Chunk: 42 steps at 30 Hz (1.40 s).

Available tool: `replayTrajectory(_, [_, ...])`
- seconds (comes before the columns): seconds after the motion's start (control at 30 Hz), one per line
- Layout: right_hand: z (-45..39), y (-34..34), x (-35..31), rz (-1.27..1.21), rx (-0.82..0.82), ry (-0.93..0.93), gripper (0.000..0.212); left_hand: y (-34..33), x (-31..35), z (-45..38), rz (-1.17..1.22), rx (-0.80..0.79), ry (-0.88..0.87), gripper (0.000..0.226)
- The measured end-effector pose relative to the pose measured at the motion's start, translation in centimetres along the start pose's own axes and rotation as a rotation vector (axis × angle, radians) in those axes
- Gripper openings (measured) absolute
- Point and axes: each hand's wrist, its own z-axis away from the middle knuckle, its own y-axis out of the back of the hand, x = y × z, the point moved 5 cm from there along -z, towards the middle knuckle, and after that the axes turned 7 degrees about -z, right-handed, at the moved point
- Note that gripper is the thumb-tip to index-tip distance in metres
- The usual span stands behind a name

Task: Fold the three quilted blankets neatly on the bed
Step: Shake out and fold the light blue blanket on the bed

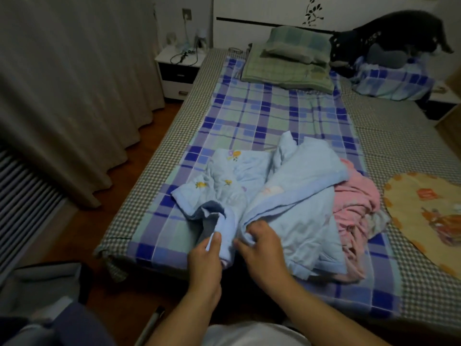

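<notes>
A crumpled light blue quilted blanket (294, 191) with small yellow flower prints lies heaped at the foot of the bed (139, 196). My left hand (205, 258) pinches a bunched edge of it near the bed's front edge. Just to the right, my right hand (259, 248) grips another fold of the same blanket. A pink blanket (354, 211) lies rumpled under and to the right of the blue one. Further right, a yellow-orange printed blanket (424, 211) lies flat on the bed.
A blue-and-green plaid sheet (269, 113) covers the bed's middle. Green pillows (291, 58) and a folded plaid bundle (391, 81) topped with dark items sit at the head. A white nightstand (177, 68) and curtains (74, 96) stand to the left.
</notes>
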Motion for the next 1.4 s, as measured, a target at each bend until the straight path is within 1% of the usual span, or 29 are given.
replayTrajectory(0.03, [0.6, -0.8, 0.7, 0.026, -0.021, -0.006, 0.052, -0.9, -0.5, 0.7, 0.184, -0.083, 0.107, 0.022])
replayTrajectory(0.07, [1.2, -1.2, 1.1, 0.044, -0.022, -0.004, 0.052, -1.5, -0.7, 1.2, 0.310, -0.149, 0.177, 0.023])
replayTrajectory(0.1, [1.5, -1.2, 1.3, 0.051, -0.013, 0.008, 0.052, -1.7, -0.7, 1.5, 0.352, -0.192, 0.201, 0.024])
replayTrajectory(0.17, [1.8, -0.6, 1.2, 0.061, 0.023, 0.052, 0.053, -1.2, -0.7, 1.7, 0.360, -0.219, 0.205, 0.023])
replayTrajectory(0.27, [1.7, 0.4, 0.8, 0.116, 0.115, 0.108, 0.056, -0.3, -0.8, 1.6, 0.317, -0.165, 0.195, 0.018])
replayTrajectory(0.33, [2.1, -0.2, 0.4, 0.161, 0.056, 0.154, 0.051, -0.4, -0.9, 1.8, 0.289, -0.150, 0.185, 0.016])
replayTrajectory(0.4, [3.0, -1.2, 0.3, 0.215, -0.059, 0.218, 0.038, -0.4, -1.0, 1.9, 0.285, -0.147, 0.190, 0.017])
replayTrajectory(0.43, [3.3, -1.4, 0.3, 0.237, -0.099, 0.238, 0.025, -0.3, -1.1, 1.8, 0.283, -0.144, 0.191, 0.018])
replayTrajectory(0.47, [3.4, -1.4, 0.4, 0.250, -0.113, 0.243, 0.014, 0.0, -1.0, 1.8, 0.272, -0.145, 0.184, 0.018])
replayTrajectory(0.5, [3.5, -1.3, 0.4, 0.272, -0.102, 0.236, 0.012, 0.1, -0.8, 1.9, 0.245, -0.146, 0.166, 0.018])
replayTrajectory(0.6, [3.4, -1.2, -0.1, 0.314, -0.085, 0.242, 0.018, 0.1, -0.1, 2.4, 0.173, -0.151, 0.094, 0.017])
replayTrajectory(0.67, [3.5, -1.4, -0.4, 0.354, -0.117, 0.292, 0.017, 0.2, 0.1, 2.4, 0.172, -0.141, 0.089, 0.018])
replayTrajectory(0.73, [3.8, -2.0, -0.2, 0.429, -0.188, 0.341, 0.017, 0.5, 0.0, 2.0, 0.182, -0.133, 0.109, 0.016])
replayTrajectory(0.8, [4.4, -2.7, 0.1, 0.502, -0.269, 0.347, 0.031, 0.7, 0.2, 1.9, 0.198, -0.156, 0.113, 0.017])
replayTrajectory(0.87, [4.7, -3.3, 0.2, 0.547, -0.317, 0.331, 0.047, 0.5, 0.6, 2.3, 0.191, -0.235, 0.085, 0.018])
replayTrajectory(0.93, [4.1, -3.2, 0.0, 0.492, -0.316, 0.287, 0.055, 0.1, 1.2, 2.9, 0.151, -0.320, 0.029, 0.021])
replayTrajectory(1.0, [3.1, -2.7, -0.1, 0.345, -0.337, 0.212, 0.051, 0.2, 1.5, 3.0, 0.163, -0.349, 0.004, 0.026])
replayTrajectory(1.07, [2.5, -2.3, -0.3, 0.236, -0.364, 0.207, 0.045, 0.5, 1.8, 2.8, 0.221, -0.355, 0.010, 0.026])
replayTrajectory(1.13, [2.3, -2.2, -0.3, 0.180, -0.355, 0.236, 0.040, 0.7, 1.9, 2.5, 0.260, -0.340, 0.031, 0.024])
replayTrajectory(1.2, [2.4, -2.1, -0.2, 0.180, -0.327, 0.265, 0.039, 0.8, 1.8, 2.2, 0.251, -0.296, 0.039, 0.024])
replayTrajectory(1.3, [2.9, -1.9, -0.4, 0.288, -0.270, 0.337, 0.042, 0.8, 1.8, 1.8, 0.215, -0.207, 0.041, 0.022])
replayTrajectory(1.4, [3.1, -1.9, -0.8, 0.370, -0.242, 0.400, 0.050, 0.6, 2.0, 1.7, 0.187, -0.179, 0.039, 0.021])
